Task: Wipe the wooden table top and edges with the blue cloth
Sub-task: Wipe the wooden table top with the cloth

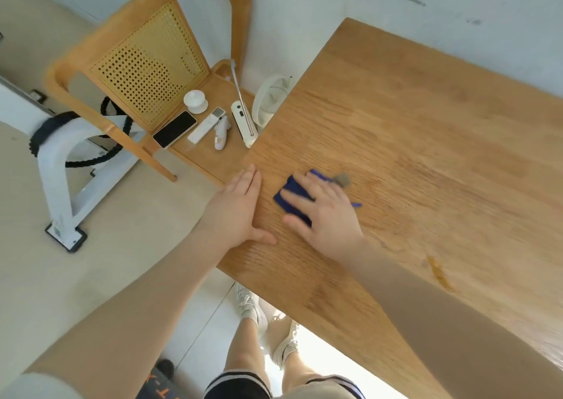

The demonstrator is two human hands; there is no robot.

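Note:
The wooden table fills the right of the view. My right hand lies flat on the folded blue cloth, pressing it onto the table top near the left edge. A small grey tag sticks out from the cloth past my fingertips. My left hand rests flat with fingers together on the table's left edge, its thumb on the top, holding nothing. An orange-brown stain marks the wood to the right of my right forearm.
A wooden chair with a perforated back stands left of the table; on its seat lie a phone, a white remote, a white cup and other small white items. A white fan sits by the table edge. My legs stand below.

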